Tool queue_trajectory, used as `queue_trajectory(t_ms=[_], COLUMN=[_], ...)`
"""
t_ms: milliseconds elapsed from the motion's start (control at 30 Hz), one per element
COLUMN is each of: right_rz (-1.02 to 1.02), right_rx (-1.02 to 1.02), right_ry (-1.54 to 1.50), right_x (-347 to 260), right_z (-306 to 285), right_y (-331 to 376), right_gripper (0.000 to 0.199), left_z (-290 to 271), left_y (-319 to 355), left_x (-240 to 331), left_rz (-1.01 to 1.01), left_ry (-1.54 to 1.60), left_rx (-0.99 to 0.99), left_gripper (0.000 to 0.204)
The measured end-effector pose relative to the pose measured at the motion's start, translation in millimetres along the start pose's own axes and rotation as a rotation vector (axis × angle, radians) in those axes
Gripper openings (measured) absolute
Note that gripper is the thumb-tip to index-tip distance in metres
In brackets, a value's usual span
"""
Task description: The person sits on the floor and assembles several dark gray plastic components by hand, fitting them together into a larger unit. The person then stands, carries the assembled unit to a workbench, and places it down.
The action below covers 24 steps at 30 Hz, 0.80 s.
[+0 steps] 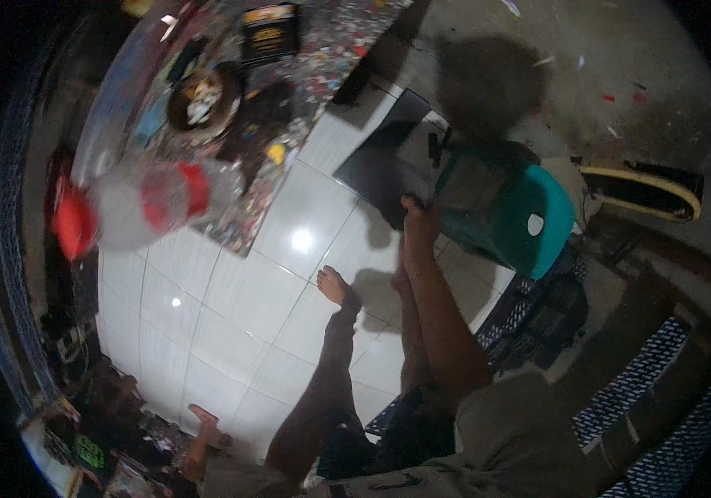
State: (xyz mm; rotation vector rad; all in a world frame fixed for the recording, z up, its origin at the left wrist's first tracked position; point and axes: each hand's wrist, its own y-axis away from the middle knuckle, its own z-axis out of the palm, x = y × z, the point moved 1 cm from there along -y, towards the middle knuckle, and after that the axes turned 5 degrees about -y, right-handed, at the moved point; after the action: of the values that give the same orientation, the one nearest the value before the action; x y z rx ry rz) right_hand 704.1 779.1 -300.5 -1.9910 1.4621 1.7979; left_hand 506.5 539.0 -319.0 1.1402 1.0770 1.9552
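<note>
My right hand reaches forward over the tiled floor, its fingers closed at the near corner of a dark grey flat sheet. What the sheet is made of I cannot make out. A teal plastic stool stands just right of that hand. At the lower left, my left hand hangs low beside my body. It looks small and a little blurred, fingers apart, with nothing visible in it.
At the left stands a paint-spattered table bearing a round bowl of scraps, a black box and a clear bottle with a red top. A cream-rimmed oval object and patterned dark fabric lie at the right.
</note>
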Motion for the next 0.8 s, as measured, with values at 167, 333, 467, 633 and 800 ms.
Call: queue_trajectory(t_ms=[167,333,467,633,800], right_rz=[0.09,0.454,0.527,0.551,-0.034], right_rx=[-0.113,-0.358,-0.529,-0.611,-1.028], right_ry=[0.064,-0.114,-0.138,-0.086,0.418], right_x=[33,29,10,2,-8], right_z=[-38,-66,-104,-156,-206], right_y=[124,256,348,411,445], right_gripper=[0.034,0.038,0.038,0.031,0.024], left_z=[43,10,-26,-80,-81], left_y=[-1,40,94,164,271], left_x=[54,72,74,96,125], left_rz=[-0.081,0.313,0.694,0.852,0.979], left_ry=[0.874,1.067,1.178,0.952,1.135], left_rx=[-0.295,-0.04,0.054,0.093,-0.174], left_gripper=[0.071,0.095,0.083,0.078,0.088])
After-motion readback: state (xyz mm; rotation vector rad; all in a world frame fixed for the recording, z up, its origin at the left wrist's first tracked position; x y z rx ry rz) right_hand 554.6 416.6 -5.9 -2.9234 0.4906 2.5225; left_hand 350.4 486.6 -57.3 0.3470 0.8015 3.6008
